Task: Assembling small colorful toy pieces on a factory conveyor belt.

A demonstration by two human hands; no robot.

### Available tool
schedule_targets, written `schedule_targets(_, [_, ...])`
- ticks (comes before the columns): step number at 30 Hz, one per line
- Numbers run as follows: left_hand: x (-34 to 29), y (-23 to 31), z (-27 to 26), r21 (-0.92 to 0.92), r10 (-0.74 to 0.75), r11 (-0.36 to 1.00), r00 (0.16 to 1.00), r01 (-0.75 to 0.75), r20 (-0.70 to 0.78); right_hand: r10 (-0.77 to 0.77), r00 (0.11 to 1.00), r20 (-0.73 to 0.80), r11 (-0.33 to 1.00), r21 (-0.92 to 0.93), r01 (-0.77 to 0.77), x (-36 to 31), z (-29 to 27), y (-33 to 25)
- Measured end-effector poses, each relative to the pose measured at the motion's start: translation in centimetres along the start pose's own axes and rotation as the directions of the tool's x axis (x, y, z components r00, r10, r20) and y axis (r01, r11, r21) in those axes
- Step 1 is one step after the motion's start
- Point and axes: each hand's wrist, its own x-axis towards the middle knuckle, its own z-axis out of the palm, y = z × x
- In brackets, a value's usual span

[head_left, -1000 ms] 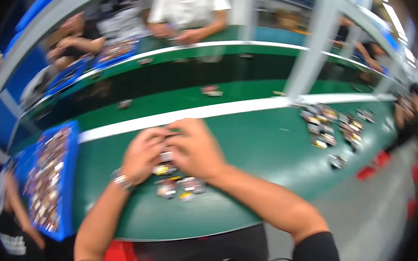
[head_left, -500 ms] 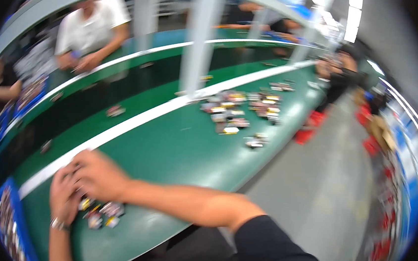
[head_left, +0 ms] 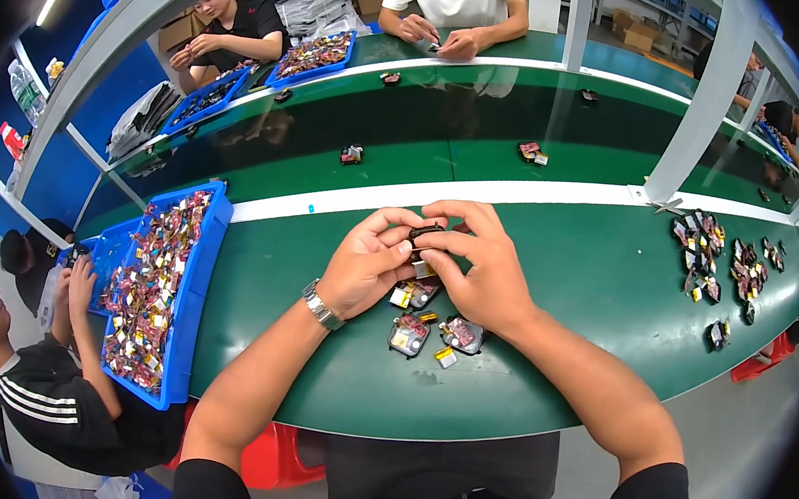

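Note:
Over the green work surface, my left hand [head_left: 367, 264] and my right hand [head_left: 481, 274] meet with fingers pinched around a small black plastic housing [head_left: 428, 230]. A silver battery pouch [head_left: 423, 270] hangs just beneath the fingertips. Much of the held piece is hidden by my fingers. Right below my hands lie a few similar open housings [head_left: 408, 334] with reddish circuit boards and wires. Another open housing [head_left: 462, 334] sits by my right hand, with a silver-and-yellow battery [head_left: 446, 357] next to it.
A blue bin [head_left: 186, 326] full of small circuit assemblies stands left of my arms. Clusters of assemblies [head_left: 700, 247] lie at the right. Beyond a white rail [head_left: 347, 196], a dark conveyor belt [head_left: 487, 115] carries scattered pieces. Co-workers sit across and at the left; a grey post [head_left: 707, 105] rises at right.
The view has swung left, so my hands now appear mid-picture and the blue bin shows fully. My hands are still together over the parts; the earlier picture is blurred.

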Motion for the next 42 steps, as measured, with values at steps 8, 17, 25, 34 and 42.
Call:
schedule_targets(8, [0.1, 0.1, -0.2, 0.031, 0.0, 1.0, 1.0, 0.0, 0.0, 0.12, 0.991, 0.06, 0.989, 0.075, -0.125, -0.1, 0.0, 0.2])
schedule_targets(17, [0.1, -0.1, -0.3, -0.036, 0.013, 0.999, 0.999, -0.014, -0.032, 0.152, 0.987, 0.057, 0.979, 0.128, -0.158, -0.5, 0.5, 0.1])
schedule_targets(25, [0.3, -0.1, -0.6, -0.006, -0.002, 1.0, 0.999, 0.002, -0.043, 0.142, 0.986, 0.09, 0.985, 0.089, -0.149, -0.4, 0.1, 0.3])
schedule_targets(34, [0.6, -0.2, 0.2, 0.022, 0.022, 1.0, 0.991, -0.019, -0.13, -0.018, 0.997, -0.072, 0.997, -0.075, 0.013, 0.4, 0.2, 0.6])
schedule_targets(42, [0.4, -0.4, 0.0, 0.002, -0.02, 1.0, 0.988, 0.021, -0.156, -0.172, 0.981, -0.089, 0.958, -0.247, 0.146, 0.7, 0.8, 0.6])
